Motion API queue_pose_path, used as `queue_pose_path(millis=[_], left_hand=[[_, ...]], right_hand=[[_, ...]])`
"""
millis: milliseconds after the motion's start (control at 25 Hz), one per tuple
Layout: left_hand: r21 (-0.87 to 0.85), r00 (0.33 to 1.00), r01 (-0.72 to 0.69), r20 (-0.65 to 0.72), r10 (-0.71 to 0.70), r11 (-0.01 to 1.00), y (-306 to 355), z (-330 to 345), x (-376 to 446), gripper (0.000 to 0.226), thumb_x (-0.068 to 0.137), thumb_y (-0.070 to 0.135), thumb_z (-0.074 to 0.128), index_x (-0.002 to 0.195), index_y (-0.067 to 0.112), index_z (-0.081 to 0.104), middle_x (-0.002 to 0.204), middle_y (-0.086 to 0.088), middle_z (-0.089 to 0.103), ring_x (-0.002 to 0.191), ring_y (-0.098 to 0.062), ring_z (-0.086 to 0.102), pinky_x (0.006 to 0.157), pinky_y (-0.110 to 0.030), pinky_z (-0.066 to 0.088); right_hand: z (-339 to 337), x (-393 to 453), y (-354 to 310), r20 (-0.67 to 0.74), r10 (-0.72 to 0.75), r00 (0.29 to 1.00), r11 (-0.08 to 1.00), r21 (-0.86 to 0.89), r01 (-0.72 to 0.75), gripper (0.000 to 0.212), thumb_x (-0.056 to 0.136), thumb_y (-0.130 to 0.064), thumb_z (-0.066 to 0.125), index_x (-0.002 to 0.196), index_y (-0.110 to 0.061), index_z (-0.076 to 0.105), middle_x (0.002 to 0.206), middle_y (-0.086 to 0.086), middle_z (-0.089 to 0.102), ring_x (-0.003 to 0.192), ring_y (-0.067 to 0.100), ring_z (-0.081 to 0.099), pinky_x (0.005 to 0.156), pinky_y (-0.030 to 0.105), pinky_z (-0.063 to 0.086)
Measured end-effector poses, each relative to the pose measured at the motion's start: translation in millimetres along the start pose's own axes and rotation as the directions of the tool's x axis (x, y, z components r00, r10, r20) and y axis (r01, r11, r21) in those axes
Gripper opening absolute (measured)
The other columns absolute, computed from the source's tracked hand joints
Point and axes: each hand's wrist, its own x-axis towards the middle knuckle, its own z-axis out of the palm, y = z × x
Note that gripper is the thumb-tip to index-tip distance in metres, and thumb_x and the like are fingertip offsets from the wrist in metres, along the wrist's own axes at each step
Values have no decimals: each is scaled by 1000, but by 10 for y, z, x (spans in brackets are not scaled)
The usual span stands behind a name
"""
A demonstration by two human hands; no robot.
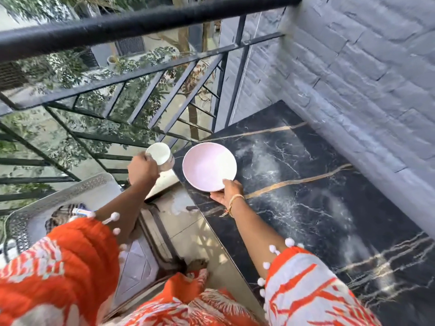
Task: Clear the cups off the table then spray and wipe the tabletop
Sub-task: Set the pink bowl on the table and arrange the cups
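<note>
already both hands are loaded: left hand (141, 169) grips the white cup (160, 156) at frame centre-left, just beyond the table's (306, 208) edge; right hand (227, 192) holds the pink bowl (209, 167) by its near rim, probably lifted off the marble.

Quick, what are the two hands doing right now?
Left hand: closed around a white cup, held off the table's edge.
Right hand: gripping the rim of a pink bowl over the black table.

Glossy black marble tabletop (306, 184), matt pink bowl (207, 168), rough brick wall (353, 78), metal railing (141, 27)
</note>
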Motion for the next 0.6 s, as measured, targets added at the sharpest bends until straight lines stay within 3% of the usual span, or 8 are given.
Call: queue_pose_path(millis=[80,160,240,320,360,440,520,600], left_hand=[[-30,1000,-12,-13,12,999,62,5,-29,36,99,23,37,113,2,63,114,-26,64,107,-42,57,85,-42,44],[-45,999,-18,-34,16,999,120,-13,-101,37,100,24,36,117,3,62,119,-24,63,111,-40,56,89,-40,43],[-38,999,-43,-14,43,998,199,-37,-221,37,101,23,37,121,2,61,123,-23,62,113,-39,55,88,-37,42],[-39,996,-86,21,86,996,322,-44,-352,37,102,22,38,125,4,60,124,-20,62,113,-37,57,82,-34,41],[-44,993,-109,43,111,993,390,-28,-411,37,101,23,39,126,6,60,125,-19,62,111,-36,58,82,-34,43],[-11,975,-186,120,186,983,544,43,-533,34,99,23,41,121,8,63,117,-17,66,98,-30,62,78,-34,46],[15,943,-255,226,245,967,733,147,-714,30,97,19,42,108,8,67,102,-18,71,76,-26,65,68,-34,51],[-30,913,-266,314,262,964,898,276,-854,25,94,14,42,93,7,66,90,-22,71,66,-33,68,60,-41,59]], right_hand=[[-58,-12,-41,58,45,997,990,-135,-36,38,99,-31,48,130,-11,40,118,22,57,98,44,63,76,52,52],[-98,-18,-57,-4,27,1000,946,-323,-27,54,90,-55,50,122,-13,42,119,18,57,95,40,64,75,50,55],[-170,-92,-102,-156,-197,968,805,-590,69,69,82,-63,53,125,-10,42,128,19,53,105,42,60,87,53,53],[-220,-218,-198,-31,-471,881,546,-796,264,66,83,-48,62,133,-12,38,133,18,46,116,39,53,95,46,48],[-231,-274,-258,106,-517,850,452,-809,376,67,82,-40,66,136,-14,37,134,15,44,119,36,51,96,42,45],[-222,-342,-398,316,-482,817,447,-713,539,73,77,-29,74,140,-21,37,133,8,46,122,29,47,102,38,42],[-251,-422,-464,428,-485,762,439,-634,636,79,70,-23,81,138,-24,41,129,4,51,120,25,49,102,37,43],[-334,-471,-509,460,-525,716,395,-614,684,79,65,-27,87,133,-22,47,128,4,54,115,21,52,96,32,46]])
